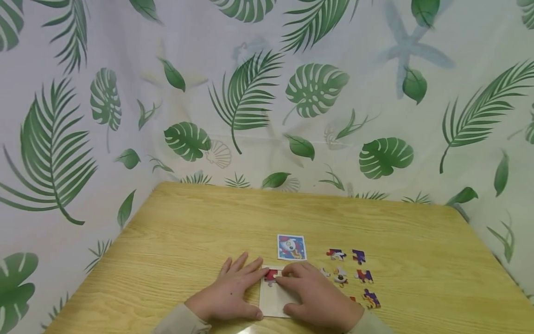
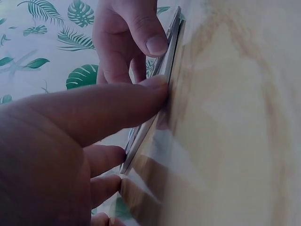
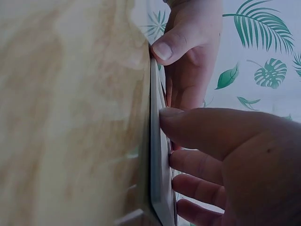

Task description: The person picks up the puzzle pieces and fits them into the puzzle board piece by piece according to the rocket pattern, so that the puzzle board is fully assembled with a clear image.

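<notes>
A flat, light-coloured puzzle board (image 1: 273,301) lies on the table between the two hands, with a red puzzle piece (image 1: 271,275) in its upper left corner. My left hand (image 1: 233,290) has its fingers spread along the board's left side. Its index fingertip reaches the red piece, and the thumb (image 2: 127,110) lies at the board's near left corner. Over the board's right half is my right hand (image 1: 313,294), fingertips beside the red piece and thumb (image 3: 202,125) on the board surface. The right palm hides part of the board.
Behind the board lies a small square picture card (image 1: 292,247) of a white cartoon figure on blue. Several loose puzzle pieces (image 1: 364,276) are scattered to the right, some partly behind the right hand. A leaf-print curtain (image 1: 258,139) hangs along the wooden table's (image 1: 200,218) far edge.
</notes>
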The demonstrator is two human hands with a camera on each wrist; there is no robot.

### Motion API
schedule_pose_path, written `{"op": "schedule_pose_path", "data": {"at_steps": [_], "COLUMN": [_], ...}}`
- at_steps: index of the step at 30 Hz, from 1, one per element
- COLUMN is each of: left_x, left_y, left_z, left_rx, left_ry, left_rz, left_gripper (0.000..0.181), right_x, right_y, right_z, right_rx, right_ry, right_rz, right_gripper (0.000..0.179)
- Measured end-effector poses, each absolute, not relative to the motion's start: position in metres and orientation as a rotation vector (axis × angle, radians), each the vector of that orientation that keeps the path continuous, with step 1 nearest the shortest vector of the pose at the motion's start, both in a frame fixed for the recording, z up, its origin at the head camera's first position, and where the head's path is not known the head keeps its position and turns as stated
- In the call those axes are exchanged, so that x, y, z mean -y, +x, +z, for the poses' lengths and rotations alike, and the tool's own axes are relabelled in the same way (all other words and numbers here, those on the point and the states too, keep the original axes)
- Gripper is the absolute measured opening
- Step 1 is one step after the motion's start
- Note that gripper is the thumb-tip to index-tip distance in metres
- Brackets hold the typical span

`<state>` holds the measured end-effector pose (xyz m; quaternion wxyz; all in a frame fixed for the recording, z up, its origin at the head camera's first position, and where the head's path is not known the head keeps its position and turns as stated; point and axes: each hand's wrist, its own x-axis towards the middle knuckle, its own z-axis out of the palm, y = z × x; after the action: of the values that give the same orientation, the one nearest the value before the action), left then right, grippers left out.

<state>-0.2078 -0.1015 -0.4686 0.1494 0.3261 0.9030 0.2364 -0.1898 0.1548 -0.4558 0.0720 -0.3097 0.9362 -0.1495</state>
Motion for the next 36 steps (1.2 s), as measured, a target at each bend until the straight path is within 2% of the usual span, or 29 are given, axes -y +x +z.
{"op": "schedule_pose_path", "data": {"at_steps": [7, 15, 27, 36], "left_x": [0.098, 0.1, 0.101, 0.103], "left_y": [-0.209, -0.209, -0.207, -0.209], "left_z": [-0.472, -0.473, -0.471, -0.472], "left_rx": [-2.598, -2.588, -2.593, -2.602], "left_ry": [0.939, 0.917, 0.931, 0.933], "left_rz": [0.693, 0.695, 0.702, 0.686], "left_gripper": [0.091, 0.092, 0.091, 0.091], "right_x": [-0.161, -0.175, -0.226, -0.263], "right_y": [-0.192, -0.202, -0.218, -0.228], "right_z": [-0.46, -0.46, -0.455, -0.453], "right_rx": [-2.798, -2.744, -2.861, -2.932], "right_ry": [-0.895, -0.768, -0.548, -0.468], "right_rz": [-0.507, -0.864, -0.985, -0.973], "right_gripper": [0.058, 0.046, 0.042, 0.047]}}
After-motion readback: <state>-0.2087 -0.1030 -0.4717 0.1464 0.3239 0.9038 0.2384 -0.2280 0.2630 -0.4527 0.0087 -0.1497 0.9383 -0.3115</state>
